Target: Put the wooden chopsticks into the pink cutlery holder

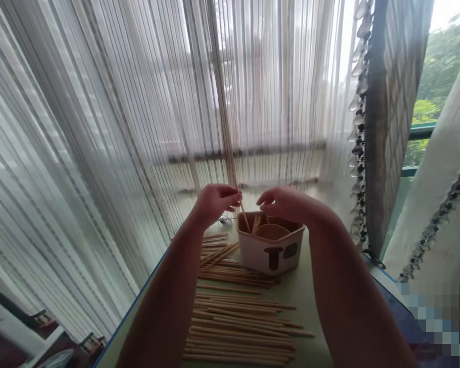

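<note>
My left hand pinches the upper part of a wooden chopstick. That chopstick slants down into the left compartment of a white and brown divided holder. A few more chopsticks lean inside the same holder, beside its round middle section. Above the holder's back right, my right hand hovers with loosely bent fingers apart and nothing visible in them. Many loose chopsticks lie in rough rows on the table, in front of the holder and to its left, partly covered by my left forearm.
The pale green table has a blue edge. A shiny metal object lies behind the holder, mostly hidden. Sheer striped curtains hang just beyond the table, with a beaded curtain trim at right.
</note>
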The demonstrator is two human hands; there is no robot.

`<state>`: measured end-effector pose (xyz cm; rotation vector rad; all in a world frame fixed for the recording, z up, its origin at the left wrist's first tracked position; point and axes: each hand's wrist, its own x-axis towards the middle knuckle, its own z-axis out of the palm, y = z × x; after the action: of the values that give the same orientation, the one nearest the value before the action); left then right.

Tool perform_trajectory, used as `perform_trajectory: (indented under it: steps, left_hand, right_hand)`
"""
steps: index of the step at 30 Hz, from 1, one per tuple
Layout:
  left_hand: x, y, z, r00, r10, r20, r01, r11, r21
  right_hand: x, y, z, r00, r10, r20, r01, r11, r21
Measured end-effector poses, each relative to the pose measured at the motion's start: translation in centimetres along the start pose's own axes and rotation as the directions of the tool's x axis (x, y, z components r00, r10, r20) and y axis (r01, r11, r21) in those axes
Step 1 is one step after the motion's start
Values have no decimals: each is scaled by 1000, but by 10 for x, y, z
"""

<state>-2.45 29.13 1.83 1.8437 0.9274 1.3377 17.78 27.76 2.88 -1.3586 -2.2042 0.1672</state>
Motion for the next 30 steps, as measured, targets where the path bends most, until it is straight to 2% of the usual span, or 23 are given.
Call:
perform_trajectory:
  steps: [3, 7, 12, 18, 21, 23, 26, 30]
  left_hand:
    - [1, -1, 0, 1000, -13, 23, 13, 1000, -11]
    - [3, -5, 4, 1000, -28, 10, 29, 999, -19]
    - [5, -10, 8, 999, -21, 27, 21, 1000, 8]
    - [4, -7, 6, 999, -33, 15, 32, 999, 39]
    - [4, -5, 3, 996, -68, 59, 63, 994, 90]
    - [2, -4, 2, 987, -104, 125, 88, 988, 124]
    - [0, -2, 2, 963, -155, 222, 122, 981, 153]
    - [-2, -5, 4, 921, -211, 327, 157, 970, 183]
  right_hand:
    - [5, 1, 9, 994, -69, 88, 63, 996, 69]
    - [15, 6, 20, 978, -147, 145, 111, 966, 233]
    - [27, 18, 33, 982, -114, 153, 65, 954, 291]
    - [31, 22, 40, 958, -120, 262, 19, 932, 361]
    - [32, 26, 38, 960, -71, 269, -21, 946, 323]
    - [31, 27, 34, 961, -24, 276, -56, 959, 279]
    - [28, 24, 24, 962, 31, 272, -91, 973, 211]
    - [20, 20, 11, 974, 92, 207, -110, 991, 77]
